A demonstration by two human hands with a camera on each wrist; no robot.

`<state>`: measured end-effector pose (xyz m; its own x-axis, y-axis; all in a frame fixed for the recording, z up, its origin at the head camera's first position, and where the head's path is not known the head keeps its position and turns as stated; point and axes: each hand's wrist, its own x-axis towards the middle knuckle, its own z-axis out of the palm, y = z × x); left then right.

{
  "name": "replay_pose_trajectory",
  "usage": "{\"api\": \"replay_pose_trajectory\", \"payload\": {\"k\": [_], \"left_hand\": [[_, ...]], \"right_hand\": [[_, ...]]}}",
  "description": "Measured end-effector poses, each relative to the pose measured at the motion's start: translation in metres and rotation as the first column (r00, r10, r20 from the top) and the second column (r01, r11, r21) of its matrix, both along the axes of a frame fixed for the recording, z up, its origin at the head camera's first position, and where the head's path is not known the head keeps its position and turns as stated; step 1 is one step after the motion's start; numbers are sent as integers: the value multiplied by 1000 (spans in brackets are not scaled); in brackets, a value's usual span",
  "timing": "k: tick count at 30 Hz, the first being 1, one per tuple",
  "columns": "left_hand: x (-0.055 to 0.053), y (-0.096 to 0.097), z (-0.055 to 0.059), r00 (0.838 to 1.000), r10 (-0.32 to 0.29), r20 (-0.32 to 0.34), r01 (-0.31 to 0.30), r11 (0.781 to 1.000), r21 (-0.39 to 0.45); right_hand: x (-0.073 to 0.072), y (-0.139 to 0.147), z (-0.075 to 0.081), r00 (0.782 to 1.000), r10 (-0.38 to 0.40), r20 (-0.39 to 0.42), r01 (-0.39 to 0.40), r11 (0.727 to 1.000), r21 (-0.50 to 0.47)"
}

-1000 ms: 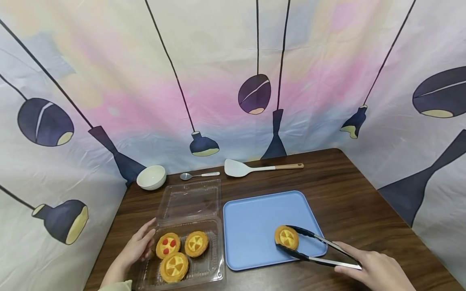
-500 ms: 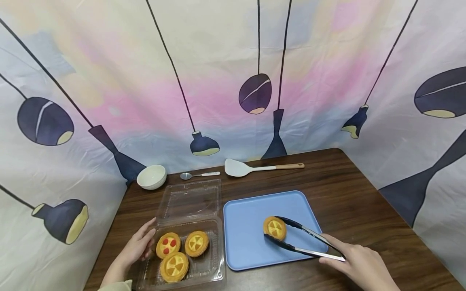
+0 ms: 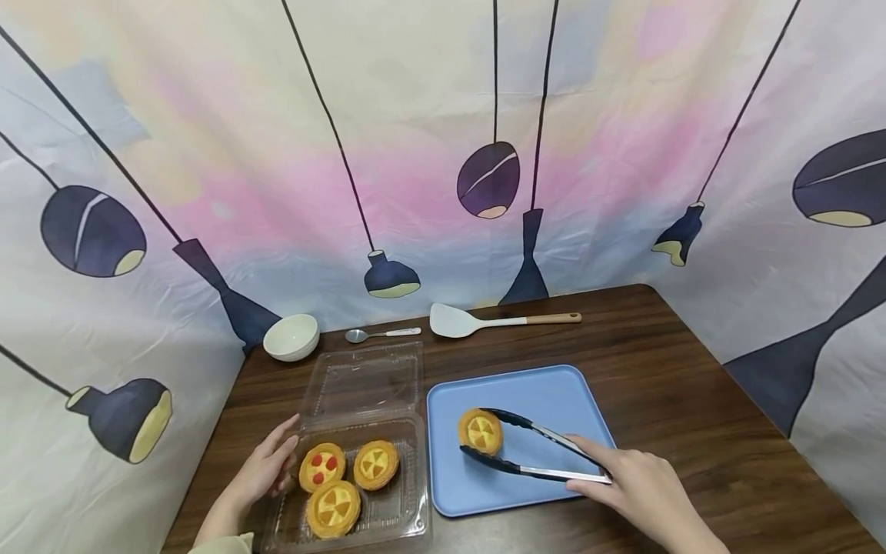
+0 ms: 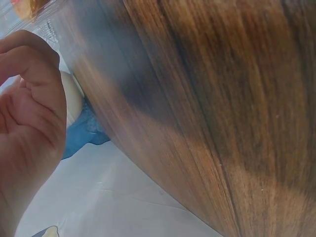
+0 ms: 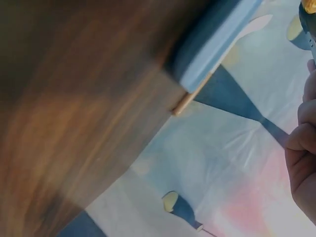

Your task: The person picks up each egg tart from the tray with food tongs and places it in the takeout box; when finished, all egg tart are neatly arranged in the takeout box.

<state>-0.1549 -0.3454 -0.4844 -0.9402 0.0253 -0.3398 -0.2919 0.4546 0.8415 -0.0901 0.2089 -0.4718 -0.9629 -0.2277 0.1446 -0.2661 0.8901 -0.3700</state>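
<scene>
My right hand (image 3: 640, 485) holds black-tipped metal tongs (image 3: 554, 472). Between the tong tips is an egg tart (image 3: 481, 432) with a yellow wedge pattern, over the left half of a blue tray (image 3: 457, 492). My left hand (image 3: 263, 469), fingers loosely bent, is at the left edge of a clear plastic box (image 3: 391, 519). Inside the box sit two more yellow-patterned egg tarts, one at the right (image 3: 376, 465) and one in front (image 3: 334, 508), plus a tart with red spots (image 3: 322, 468). In the right wrist view only part of the right hand (image 5: 303, 143) shows.
The box's clear lid (image 3: 367, 381) lies folded back behind it. Along the back edge of the wooden table (image 3: 664, 385) are a white bowl (image 3: 291, 338), a spoon (image 3: 381, 334) and a white spatula (image 3: 453, 320) with a wooden handle. A lamp-patterned cloth (image 3: 415, 115) hangs behind.
My right hand has carried the tart in the tongs leftward across the tray, from its right part to the left half. My left hand and the box have stayed put.
</scene>
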Motion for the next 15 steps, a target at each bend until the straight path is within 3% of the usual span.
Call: {"api": "replay_pose_trajectory", "payload": {"k": [7,15], "left_hand": [[2,1,1,1000,-2,-9,3,1000,15],[1,1,0,1000,-16,-14,17,999,39]], "right_hand": [[-10,-14,5,996,27,-90,-29,999,-28],[-20,-39,10,978,121,-171,-132,990,-53]]}}
